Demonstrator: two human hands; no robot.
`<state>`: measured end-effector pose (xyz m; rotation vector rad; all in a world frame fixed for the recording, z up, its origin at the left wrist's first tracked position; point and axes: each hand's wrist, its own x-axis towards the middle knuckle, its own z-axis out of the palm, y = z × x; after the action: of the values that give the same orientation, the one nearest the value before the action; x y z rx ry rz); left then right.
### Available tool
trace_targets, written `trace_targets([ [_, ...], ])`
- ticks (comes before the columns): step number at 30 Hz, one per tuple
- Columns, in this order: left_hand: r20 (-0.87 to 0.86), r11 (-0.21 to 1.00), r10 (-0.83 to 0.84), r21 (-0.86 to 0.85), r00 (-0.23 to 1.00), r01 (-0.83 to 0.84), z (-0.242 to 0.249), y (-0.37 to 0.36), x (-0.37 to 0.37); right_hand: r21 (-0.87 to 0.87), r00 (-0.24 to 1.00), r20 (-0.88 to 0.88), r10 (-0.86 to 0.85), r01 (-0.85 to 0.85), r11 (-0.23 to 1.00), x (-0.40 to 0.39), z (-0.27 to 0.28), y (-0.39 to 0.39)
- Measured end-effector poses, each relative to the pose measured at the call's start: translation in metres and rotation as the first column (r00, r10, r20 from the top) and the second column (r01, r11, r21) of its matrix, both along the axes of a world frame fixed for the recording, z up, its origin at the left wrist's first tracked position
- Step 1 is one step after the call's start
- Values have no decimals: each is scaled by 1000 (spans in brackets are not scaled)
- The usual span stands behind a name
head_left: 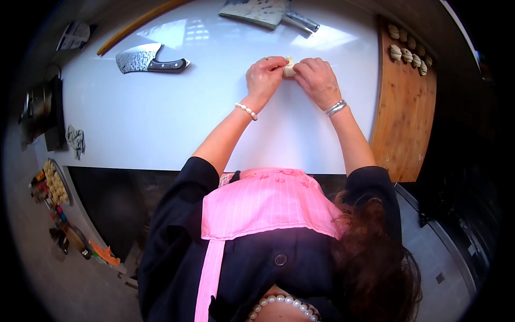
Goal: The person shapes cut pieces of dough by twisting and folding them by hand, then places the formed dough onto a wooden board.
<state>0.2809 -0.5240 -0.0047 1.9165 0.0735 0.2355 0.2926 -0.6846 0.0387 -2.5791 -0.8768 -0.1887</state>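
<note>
A small pale piece of dough (289, 68) is held between my two hands over the white countertop (177, 118). My left hand (265, 78), with a pearl bracelet at the wrist, pinches the dough's left side. On its right side the fingers of my right hand (317, 78) are closed on it; a silver bangle is on that wrist. The fingers partly cover the dough, so its full shape is hidden. Several shaped dough pieces (406, 55) sit in rows on the wooden board (402, 118) to the right.
A cleaver (140, 59) with a black handle lies at the left. Behind it is a long wooden stick (137, 25). A patterned board (256, 11) and a metal-handled tool (302, 21) lie at the back. A crumpled cloth (75, 140) rests near the left edge.
</note>
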Motion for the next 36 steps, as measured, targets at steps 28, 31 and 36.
trace_targets([
  [28, -329, 896, -267, 261, 906, 359, 10, 16, -57, 123, 594, -718, -363, 622, 773, -71, -13, 8],
  [31, -267, 929, -259, 196, 928, 315, 18, 35, -50, 330, 680, -593, -431, 694, 640, -90, -8, 8],
  [36, -93, 858, -514, -43, 853, 512, 16, 34, -47, 351, 489, -844, -219, 814, 462, -130, -16, 14],
])
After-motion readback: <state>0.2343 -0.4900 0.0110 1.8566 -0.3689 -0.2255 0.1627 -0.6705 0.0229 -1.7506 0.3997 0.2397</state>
